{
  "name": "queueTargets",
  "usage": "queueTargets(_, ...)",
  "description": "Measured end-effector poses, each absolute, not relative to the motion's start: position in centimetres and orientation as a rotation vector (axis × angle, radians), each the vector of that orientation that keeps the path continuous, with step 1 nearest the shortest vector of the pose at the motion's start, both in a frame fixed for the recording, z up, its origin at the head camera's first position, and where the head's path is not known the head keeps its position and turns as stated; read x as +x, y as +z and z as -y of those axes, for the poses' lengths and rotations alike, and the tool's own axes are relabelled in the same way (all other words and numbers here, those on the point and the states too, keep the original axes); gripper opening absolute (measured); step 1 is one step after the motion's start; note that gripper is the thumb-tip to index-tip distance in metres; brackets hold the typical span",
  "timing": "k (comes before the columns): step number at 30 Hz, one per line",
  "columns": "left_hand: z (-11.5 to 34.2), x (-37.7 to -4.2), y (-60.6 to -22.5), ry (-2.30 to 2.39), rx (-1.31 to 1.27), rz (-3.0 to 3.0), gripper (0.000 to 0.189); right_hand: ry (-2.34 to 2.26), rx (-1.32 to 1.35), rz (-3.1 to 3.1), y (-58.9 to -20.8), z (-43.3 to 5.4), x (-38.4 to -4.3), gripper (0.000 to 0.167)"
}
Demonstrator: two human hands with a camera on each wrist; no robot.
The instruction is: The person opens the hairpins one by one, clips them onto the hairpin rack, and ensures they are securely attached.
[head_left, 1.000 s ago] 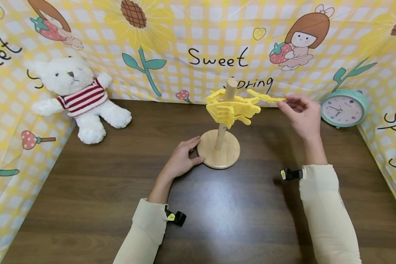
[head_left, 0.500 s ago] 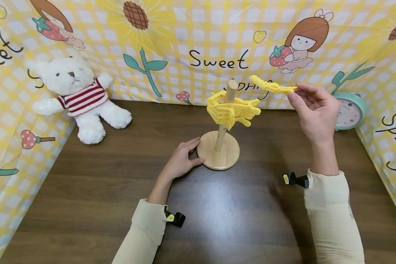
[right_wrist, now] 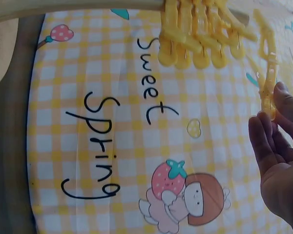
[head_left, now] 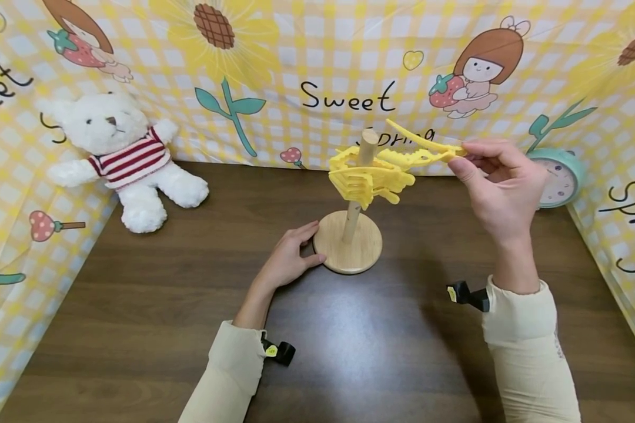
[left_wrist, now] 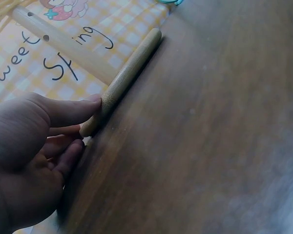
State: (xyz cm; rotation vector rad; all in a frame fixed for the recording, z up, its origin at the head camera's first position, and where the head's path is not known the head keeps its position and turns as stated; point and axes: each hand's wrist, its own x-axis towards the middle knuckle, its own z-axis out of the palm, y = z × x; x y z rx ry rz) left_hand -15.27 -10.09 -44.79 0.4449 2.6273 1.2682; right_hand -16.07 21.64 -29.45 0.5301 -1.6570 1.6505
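Note:
My right hand [head_left: 503, 194] pinches one end of a yellow plastic clip [head_left: 453, 151] between thumb and fingers. Two arms of the clip spread apart toward the upper left, level with the top of a wooden post [head_left: 368, 147]. Around that post hang several similar yellow clips [right_wrist: 195, 44] in a cluster, beside the held one. The lower arm overlaps the cluster's right side in the head view. Lower down, my left hand [head_left: 288, 258] grips the left rim of the stand's round wooden base [head_left: 362, 249], with the thumb on the edge in the left wrist view.
A white teddy bear [head_left: 124, 158] in a striped sweater sits at the back left. Behind my right hand stands a mint-green alarm clock [head_left: 563, 176], partly hidden. Yellow checked cloth [head_left: 275, 35] forms walls around the dark wooden table [head_left: 360, 352].
My right hand first drew the clip rightward and up, off the cluster, then brought it slightly back left. Its two arms, together before, now stand apart. The left hand keeps its place.

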Motion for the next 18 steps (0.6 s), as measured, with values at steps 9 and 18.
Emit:
queueTargets(9, 10.1, -15.2, -44.8, 1.271, 0.446, -2.624, 0.072, 1.403, 0.562, 1.86, -28.8, -19.7, -15.2, 0.02)
queueTargets(18, 10.0, -15.4, -44.7, 1.254, 0.444, -2.628, 0.072, 1.361, 0.651, 1.869, -28.1, -18.0, -15.6, 0.02)
